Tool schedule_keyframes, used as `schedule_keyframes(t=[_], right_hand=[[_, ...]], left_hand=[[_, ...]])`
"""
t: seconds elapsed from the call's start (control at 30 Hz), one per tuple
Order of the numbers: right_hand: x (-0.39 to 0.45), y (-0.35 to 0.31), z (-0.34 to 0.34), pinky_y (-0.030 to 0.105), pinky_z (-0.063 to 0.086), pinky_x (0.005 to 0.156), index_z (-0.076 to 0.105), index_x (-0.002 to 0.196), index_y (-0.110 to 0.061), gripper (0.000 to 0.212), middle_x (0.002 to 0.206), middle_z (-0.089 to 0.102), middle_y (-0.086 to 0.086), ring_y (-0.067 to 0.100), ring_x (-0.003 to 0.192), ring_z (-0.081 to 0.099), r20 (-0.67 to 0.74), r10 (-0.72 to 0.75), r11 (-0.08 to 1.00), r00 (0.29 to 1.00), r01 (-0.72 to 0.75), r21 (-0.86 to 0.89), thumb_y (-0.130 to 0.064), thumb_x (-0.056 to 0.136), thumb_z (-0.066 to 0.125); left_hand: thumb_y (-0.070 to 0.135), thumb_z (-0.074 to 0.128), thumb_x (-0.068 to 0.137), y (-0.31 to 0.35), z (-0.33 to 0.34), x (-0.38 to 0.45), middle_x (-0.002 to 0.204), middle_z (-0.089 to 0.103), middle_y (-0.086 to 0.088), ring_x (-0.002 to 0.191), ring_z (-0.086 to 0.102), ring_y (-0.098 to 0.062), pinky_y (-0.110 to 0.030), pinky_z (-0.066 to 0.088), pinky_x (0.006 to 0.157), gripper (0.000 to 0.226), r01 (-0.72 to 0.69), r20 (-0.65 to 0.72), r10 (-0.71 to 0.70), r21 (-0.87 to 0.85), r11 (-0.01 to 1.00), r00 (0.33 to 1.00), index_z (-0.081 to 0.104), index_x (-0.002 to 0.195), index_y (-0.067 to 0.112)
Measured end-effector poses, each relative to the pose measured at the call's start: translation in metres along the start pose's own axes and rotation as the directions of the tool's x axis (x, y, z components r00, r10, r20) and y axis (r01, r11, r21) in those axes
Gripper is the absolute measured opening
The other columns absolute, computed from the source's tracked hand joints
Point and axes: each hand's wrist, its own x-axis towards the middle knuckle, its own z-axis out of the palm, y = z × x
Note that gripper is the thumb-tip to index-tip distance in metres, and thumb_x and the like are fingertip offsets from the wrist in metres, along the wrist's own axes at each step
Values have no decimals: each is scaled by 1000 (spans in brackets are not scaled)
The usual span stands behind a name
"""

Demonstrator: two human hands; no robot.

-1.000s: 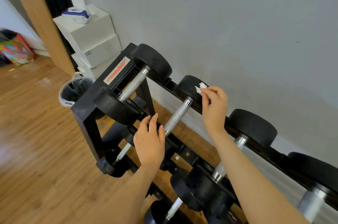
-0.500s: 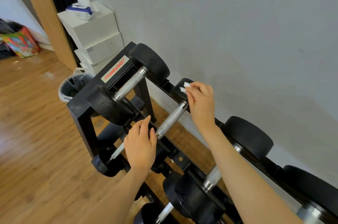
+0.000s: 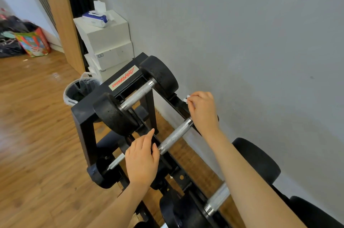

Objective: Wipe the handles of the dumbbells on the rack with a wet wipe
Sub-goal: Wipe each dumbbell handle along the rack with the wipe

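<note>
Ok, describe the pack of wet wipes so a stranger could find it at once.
Start at the black dumbbell rack along the grey wall. Past its far end stands a stack of white boxes. The wet wipes pack lies on top: white and blue, with one wipe sticking up.

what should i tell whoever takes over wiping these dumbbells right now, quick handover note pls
Right hand: pinches a small white wet wipe at the far, wall-side end of the second dumbbell.
Left hand: open, fingers resting at the near end of that dumbbell's handle.
Rack: the first dumbbell's handle lies bare on the top tier; more dumbbells sit to the right and on a lower tier.
Done: cannot tell which handles are already wiped.
Left: the wipe is not on the second handle now; wipe along it, then the rest.
</note>
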Motion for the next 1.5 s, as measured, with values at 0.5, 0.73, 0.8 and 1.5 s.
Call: schedule_keyframes(t=[0.5, 0.73, 0.8, 1.5], right_hand=[[3, -9, 8, 30, 50, 79, 73, 98, -3, 19, 98, 70, 10, 23, 94, 59, 91, -63, 986, 994, 76, -148, -19, 89, 67], [-42, -4, 3, 41, 59, 78, 73, 105, -3, 29, 105, 70, 11, 26, 99, 62, -70, 53, 999, 996, -53, -7, -13, 79, 76], [-55, 0, 5, 41, 59, 75, 72, 107, -5, 26, 106, 69, 9, 24, 98, 61, -171, 110, 994, 979, -104, 46, -16, 83, 71], [-108, -34, 65, 42, 58, 83, 69, 115, -8, 34, 113, 68, 6, 22, 110, 59, -224, 360, 912, 905, -291, 289, -22, 88, 55]], left_hand=[[18, 58, 93, 0, 1, 0, 107, 68, 1, 103, 63, -21, -40, 48, 85, 40, 3, -18, -3, -11, 1000, 1000, 59, 133, 18], [34, 34, 91, 0, 1, 1, 105, 68, 3, 101, 63, -20, -38, 49, 82, 50, -11, -29, 11, -8, 1000, 1000, 60, 131, 18], [34, 34, 91, 0, 1, 1, 105, 68, 3, 102, 63, -20, -38, 48, 82, 50, -9, -30, 9, 1, 1000, 1000, 61, 130, 18], [33, 33, 92, 1, 1, 2, 110, 68, 1, 108, 61, -20, -36, 46, 87, 49, -12, 6, 12, 31, 999, 1000, 63, 128, 17]])
